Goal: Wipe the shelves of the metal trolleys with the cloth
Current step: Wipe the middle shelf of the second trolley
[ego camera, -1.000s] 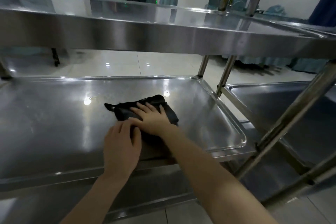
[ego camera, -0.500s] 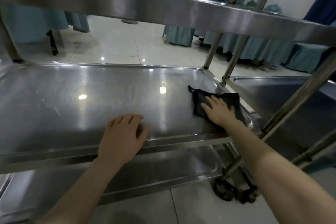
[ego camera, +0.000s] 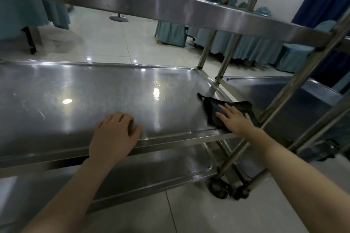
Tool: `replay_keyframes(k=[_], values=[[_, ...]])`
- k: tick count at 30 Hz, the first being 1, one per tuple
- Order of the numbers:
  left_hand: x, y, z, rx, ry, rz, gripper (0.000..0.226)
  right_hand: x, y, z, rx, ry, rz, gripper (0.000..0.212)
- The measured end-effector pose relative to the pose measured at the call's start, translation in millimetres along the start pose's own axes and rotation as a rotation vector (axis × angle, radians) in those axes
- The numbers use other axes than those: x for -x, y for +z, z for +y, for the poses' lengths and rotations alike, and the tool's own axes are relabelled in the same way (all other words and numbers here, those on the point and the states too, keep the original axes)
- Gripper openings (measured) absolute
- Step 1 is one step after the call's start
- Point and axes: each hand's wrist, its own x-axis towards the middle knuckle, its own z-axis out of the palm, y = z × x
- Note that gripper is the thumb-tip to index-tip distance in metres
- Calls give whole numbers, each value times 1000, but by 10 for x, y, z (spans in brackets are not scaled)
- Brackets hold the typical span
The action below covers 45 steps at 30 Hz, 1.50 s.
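Note:
A black cloth (ego camera: 214,109) lies at the near right corner of the trolley's middle shelf (ego camera: 85,96), a shiny steel tray with a raised rim. My right hand (ego camera: 234,119) presses flat on the cloth with straight fingers. My left hand (ego camera: 115,134) rests on the shelf's front edge, its fingers slightly bent on the metal, holding nothing. The top shelf (ego camera: 170,4) runs across above, and the bottom shelf (ego camera: 151,172) shows below the front rim.
A second metal trolley (ego camera: 295,100) stands close on the right, its slanted posts (ego camera: 295,81) crossing beside the cloth. Castor wheels (ego camera: 219,189) sit on the tiled floor below. Teal-skirted tables (ego camera: 246,45) and chairs stand behind, across the open floor.
My right hand slid the cloth from the shelf's middle to its near right corner. My left hand stayed on the front edge. The view dropped lower, under the top shelf.

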Motion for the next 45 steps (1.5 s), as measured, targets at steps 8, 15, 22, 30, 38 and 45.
replay_keyframes(k=[8,15,22,30,38,45], values=[[-21,-18,-11,74,-36,-7,23,905,352,-915,-40,-354,238,55],[16,-79,3,110,52,80,20,1051,395,-1163,-108,-516,237,63],[7,-65,25,140,-14,66,17,860,255,-28,-110,-57,310,52],[95,-312,-238,355,38,187,16,1508,727,-2053,-114,-555,360,62],[578,-873,-954,-89,129,-82,53,1268,519,-1217,-82,-320,348,69],[579,-812,-927,154,51,77,44,1525,640,-1804,-94,-318,378,67]])
